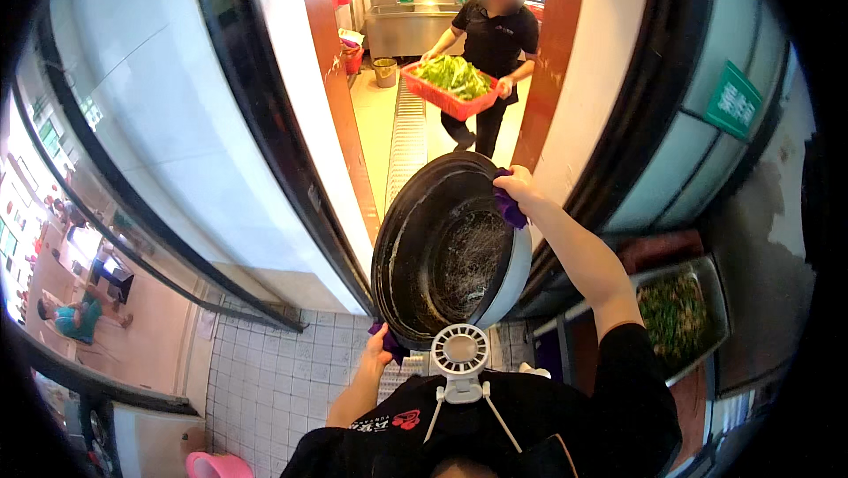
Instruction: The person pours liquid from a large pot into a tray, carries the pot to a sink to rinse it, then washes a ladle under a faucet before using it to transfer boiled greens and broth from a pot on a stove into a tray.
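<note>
Both my hands carry a large round pot [457,259] in front of my chest, its mouth tipped up towards me. The inside is black, with pale scratches and streaks over the bottom. The outer wall [513,272] is light bluish. My left hand [376,355] grips the near left rim through a purple cloth [396,345]. At the far right rim, my right hand [520,188] holds on through another purple cloth [509,203]. A white portable fan [460,352] hangs at my chest and overlaps the pot's near edge.
Inside the doorway ahead, a person [500,34] carries a red basket [457,105] of leafy greens [457,74]. Brown door frames [553,47] flank the opening. A floor drain grate [407,140] runs through it. To my right stands a metal tray [719,319] of chopped greens. A pink basin [218,465] sits lower left.
</note>
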The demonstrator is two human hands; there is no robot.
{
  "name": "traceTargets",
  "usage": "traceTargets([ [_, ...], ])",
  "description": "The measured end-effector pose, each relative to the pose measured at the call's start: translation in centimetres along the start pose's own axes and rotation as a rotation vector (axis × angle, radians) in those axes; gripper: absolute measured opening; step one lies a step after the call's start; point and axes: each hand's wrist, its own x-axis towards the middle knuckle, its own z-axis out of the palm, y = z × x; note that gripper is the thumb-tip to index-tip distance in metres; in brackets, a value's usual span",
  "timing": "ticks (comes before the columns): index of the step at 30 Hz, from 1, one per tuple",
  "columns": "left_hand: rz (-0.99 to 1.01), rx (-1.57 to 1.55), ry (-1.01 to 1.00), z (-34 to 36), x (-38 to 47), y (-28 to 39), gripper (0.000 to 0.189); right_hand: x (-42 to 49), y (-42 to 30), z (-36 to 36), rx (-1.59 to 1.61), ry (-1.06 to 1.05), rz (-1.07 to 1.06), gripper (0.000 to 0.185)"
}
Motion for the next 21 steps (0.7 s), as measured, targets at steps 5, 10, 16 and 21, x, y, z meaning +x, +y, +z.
traceTargets([
  [5, -0.071, -0.016, 0.132, 5.3, 7.8, 0.1, 0.034, 13.0, -1.0, 1.0, -0.111, -0.002, 0.029, 0.014],
  [10, 0.013, -0.054, 0.102, 6.7, 20.1, 1.4, 0.037, 24.5, 0.7, 0.3, -0.22, -0.03, 0.037, 0.021],
  [16, -0.081, -0.067, 0.161, 12.0, 27.8, 1.6, 0.033, 35.5, 3.8, -5.6, -0.148, 0.024, 0.153, 0.022],
  [21, -0.062, -0.001, 0.197, 19.1, 41.6, 1.8, 0.033, 48.7, 7.5, -13.4, -0.204, 0.095, 0.258, 0.021],
])
